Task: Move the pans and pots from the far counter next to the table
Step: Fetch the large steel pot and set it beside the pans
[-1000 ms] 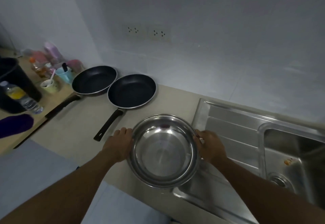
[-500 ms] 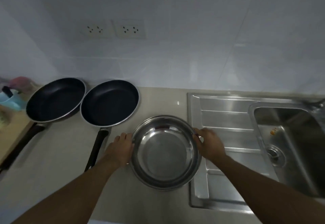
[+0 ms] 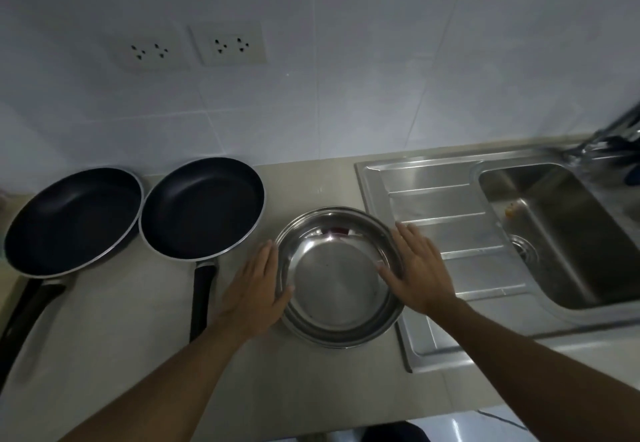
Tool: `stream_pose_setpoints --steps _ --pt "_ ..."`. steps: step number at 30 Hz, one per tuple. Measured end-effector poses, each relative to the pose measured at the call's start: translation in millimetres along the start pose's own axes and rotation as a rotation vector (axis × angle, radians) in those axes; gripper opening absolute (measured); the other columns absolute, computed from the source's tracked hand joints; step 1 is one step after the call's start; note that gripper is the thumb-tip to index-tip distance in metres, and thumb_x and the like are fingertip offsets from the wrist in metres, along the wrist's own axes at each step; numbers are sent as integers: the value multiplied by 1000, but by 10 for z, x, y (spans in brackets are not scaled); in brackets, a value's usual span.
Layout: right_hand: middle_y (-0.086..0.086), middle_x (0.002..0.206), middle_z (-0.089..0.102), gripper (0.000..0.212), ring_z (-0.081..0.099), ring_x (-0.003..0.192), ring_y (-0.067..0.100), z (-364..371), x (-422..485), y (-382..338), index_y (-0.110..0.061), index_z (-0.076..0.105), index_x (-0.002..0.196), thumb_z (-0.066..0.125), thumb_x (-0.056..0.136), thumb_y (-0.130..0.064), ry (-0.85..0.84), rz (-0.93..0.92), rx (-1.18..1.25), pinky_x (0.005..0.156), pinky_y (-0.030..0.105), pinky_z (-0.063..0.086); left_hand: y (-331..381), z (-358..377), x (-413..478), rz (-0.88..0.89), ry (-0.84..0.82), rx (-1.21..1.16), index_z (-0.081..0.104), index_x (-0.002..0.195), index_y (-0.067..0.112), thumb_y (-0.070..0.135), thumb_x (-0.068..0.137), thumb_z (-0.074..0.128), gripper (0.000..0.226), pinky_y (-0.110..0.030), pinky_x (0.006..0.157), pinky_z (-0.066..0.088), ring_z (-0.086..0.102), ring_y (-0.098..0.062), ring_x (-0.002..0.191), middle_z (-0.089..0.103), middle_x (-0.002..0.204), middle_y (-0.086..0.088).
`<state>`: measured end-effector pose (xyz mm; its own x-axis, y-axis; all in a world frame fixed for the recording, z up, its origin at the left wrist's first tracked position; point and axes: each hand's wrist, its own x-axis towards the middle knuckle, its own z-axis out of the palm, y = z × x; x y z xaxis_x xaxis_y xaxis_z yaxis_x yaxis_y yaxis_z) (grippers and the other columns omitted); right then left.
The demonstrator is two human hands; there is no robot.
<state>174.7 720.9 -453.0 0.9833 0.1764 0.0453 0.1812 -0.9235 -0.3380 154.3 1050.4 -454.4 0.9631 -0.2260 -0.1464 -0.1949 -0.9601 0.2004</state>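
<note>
1. Locate the steel pot (image 3: 339, 278). It stands on the counter (image 3: 121, 344) at the centre of your view, with its right rim at the left edge of the drainboard (image 3: 450, 230).
2. Check your left hand (image 3: 254, 291). It lies at the pot's 9 o'clock, outside the wall. The fingers are straight and aimed toward 12 o'clock, and the thumb touches the rim near 8 o'clock.
3. Check your right hand (image 3: 420, 270). It lies at the pot's 3 o'clock, partly over the drainboard. The fingers are straight and aimed toward 11 o'clock, and the thumb reaches over the rim into the pot.
4. Confirm the grip state. Neither hand is curled round the rim. Both are flat and released, with the pot between them.
5. Confirm orientation. The pot is upright with its mouth facing up. It is round, so it has no long axis.
6. Note the near frying pan (image 3: 202, 206) at the pot's 10 o'clock, just beside it. Its handle (image 3: 202, 296) runs toward 6 o'clock.
7. Note the far frying pan (image 3: 72, 219) at the near pan's 9 o'clock, with their rims meeting. Its handle (image 3: 31, 306) runs toward 7 o'clock.
8. Note the sink basin (image 3: 554, 233) at the pot's 3 o'clock, beyond the drainboard.
</note>
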Motion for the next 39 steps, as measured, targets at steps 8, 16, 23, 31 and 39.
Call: stream_pose_setpoints --steps 8,16,23,31,39 --pt "9 164 26 86 15 153 25 104 -51 -23 -12 25 157 24 93 -71 -17 -30 -43 125 47 9 65 158 124 -25 -13 9 -8 156 8 58 98 24 83 -34 124 8 -1 -21 154 -14 166 -9" --pt "5 166 19 87 6 154 23 179 503 10 -15 17 158 25 93 -72 -58 21 -65 124 47 5 -22 -20 738 -37 -24 152 -8 155 2 44 103 25 75 -38 125 4 -5 -27 154 -9 165 -18" --pt "5 164 23 82 11 153 24 183 1128 109 -17 19 156 35 94 -68 -53 26 -86 124 46 6 -131 -184 1356 -63 -64 179 -16 153 4 45 104 18 73 -39 125 5 -6 -24 154 -14 165 -14" --pt "6 165 21 81 9 153 25 174 1705 179 -20 18 156 38 94 -67 -60 2 -77 124 47 4 -179 -355 1811 -110 -85 189 -15 154 4 42 105 19 71 -42 125 9 -4 -22 154 -13 166 -11" --pt "6 167 13 83 5 154 27 199 2024 233 -19 15 158 38 94 -68 -71 11 -93 124 47 1 -277 -370 2113 -120 -79 199 -11 155 3 41 105 21 71 -41 124 12 1 -24 154 -10 166 -13"
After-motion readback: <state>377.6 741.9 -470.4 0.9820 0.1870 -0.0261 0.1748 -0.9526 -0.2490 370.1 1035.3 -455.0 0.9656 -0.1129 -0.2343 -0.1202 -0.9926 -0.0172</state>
